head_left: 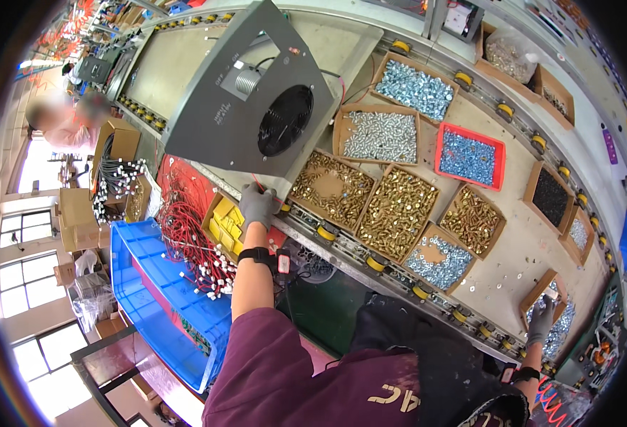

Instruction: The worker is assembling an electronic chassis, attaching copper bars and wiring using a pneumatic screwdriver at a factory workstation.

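A dark grey metal housing (246, 96) with a round black fan (286, 121) and a cut-out window stands tilted in the picture on the line. At its lower edge is my left hand (259, 206), in a grey glove, fingers curled in beside a thin red wire; what they hold is too small to make out. Far to the right, my gloved right hand (540, 324) reaches into a small cardboard tray (529, 302). Its fingers are bent in next to a small pale piece (551, 292); whether they grip it is unclear. Loose silvery hardware (560, 331) lies around that tray.
Cardboard trays of brass-coloured screws (397, 213) and silvery screws (380, 135) spread between my hands, with a red bin (500, 160) behind. A roller rail (375, 263) runs along the near edge. At left are red wires (192, 235), yellow pieces (224, 224) and a blue crate (132, 285).
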Demonstrator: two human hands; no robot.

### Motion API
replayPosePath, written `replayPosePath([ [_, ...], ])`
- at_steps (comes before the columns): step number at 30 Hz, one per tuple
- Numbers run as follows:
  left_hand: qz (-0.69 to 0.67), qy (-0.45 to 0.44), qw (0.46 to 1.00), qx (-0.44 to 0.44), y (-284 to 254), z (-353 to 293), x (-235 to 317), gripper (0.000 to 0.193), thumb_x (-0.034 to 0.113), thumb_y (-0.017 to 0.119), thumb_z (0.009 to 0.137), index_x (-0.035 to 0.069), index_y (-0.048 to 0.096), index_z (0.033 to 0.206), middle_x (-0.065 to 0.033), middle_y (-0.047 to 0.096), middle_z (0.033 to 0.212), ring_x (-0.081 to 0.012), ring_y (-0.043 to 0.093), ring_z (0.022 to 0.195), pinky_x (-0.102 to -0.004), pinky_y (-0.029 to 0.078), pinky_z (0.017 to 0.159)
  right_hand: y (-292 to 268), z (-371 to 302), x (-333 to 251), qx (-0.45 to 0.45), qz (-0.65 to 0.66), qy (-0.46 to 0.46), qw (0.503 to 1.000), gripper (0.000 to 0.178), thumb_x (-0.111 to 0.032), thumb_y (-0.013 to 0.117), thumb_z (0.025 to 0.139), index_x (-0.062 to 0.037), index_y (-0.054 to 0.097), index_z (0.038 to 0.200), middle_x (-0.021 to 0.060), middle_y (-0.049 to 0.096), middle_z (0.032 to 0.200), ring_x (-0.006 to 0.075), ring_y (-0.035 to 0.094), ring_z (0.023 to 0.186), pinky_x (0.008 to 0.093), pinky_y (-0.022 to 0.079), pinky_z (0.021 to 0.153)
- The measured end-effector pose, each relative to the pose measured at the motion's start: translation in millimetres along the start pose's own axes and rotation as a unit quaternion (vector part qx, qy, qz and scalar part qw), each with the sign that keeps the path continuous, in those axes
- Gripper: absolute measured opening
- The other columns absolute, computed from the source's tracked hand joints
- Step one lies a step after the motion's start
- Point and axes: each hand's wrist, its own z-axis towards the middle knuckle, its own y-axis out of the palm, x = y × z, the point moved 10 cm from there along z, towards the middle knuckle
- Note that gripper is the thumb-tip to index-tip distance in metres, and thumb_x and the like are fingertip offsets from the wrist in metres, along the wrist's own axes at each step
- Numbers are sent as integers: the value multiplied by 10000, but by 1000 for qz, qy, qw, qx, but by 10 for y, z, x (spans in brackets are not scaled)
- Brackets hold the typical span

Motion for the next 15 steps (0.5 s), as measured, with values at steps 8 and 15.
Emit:
replayPosePath([
  [8, 11, -51, 998, 43, -197, 665, -292, 338, 258, 638, 725, 27, 630, 972, -182, 563, 1088, -358, 567, 1002, -405, 450, 873, 121, 131, -451, -69, 0, -2, 998, 369, -86, 555, 807, -61, 525, 1174, 90, 576, 1105, 195, 561, 845, 310, 461, 768],
  [15, -372, -60, 916, -134, -131, 882, -372, 241, 233, 571, 847, 11, 605, 936, -179, 619, 1034, -293, 606, 964, -364, 491, 828, 10, 20, -464, -109, 46, 53, 992, 328, -70, 563, 811, -8, 526, 1130, 116, 558, 1065, 225, 547, 979, 315, 428, 838],
])
